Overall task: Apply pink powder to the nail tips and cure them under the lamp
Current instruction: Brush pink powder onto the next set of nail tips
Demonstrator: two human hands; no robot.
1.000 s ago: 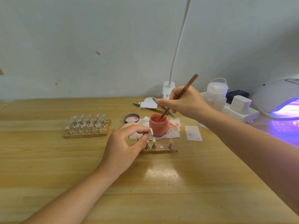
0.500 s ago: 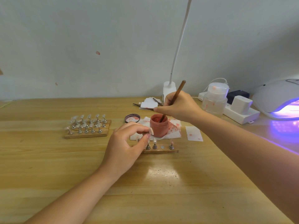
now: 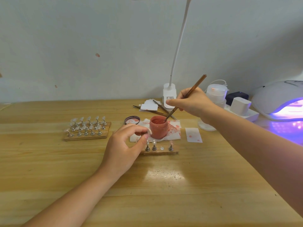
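Pink powder jar (image 3: pixel 158 127); brown brush handle (image 3: pixel 193 88); pink-stained white tissue (image 3: pixel 174 130); violet-glowing white curing lamp (image 3: pixel 282 102); tan woodgrain table (image 3: pixel 147 185).

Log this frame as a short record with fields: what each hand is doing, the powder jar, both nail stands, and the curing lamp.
left hand: pinches one nail tip beside the jar
right hand: holds a brush, its tip inside the jar
powder jar: open, pink, on stained paper; lid lies behind on the left
near stand: three tips mounted, one holder bare
far stand: rows of clear tips
curing lamp: far right, glowing purple
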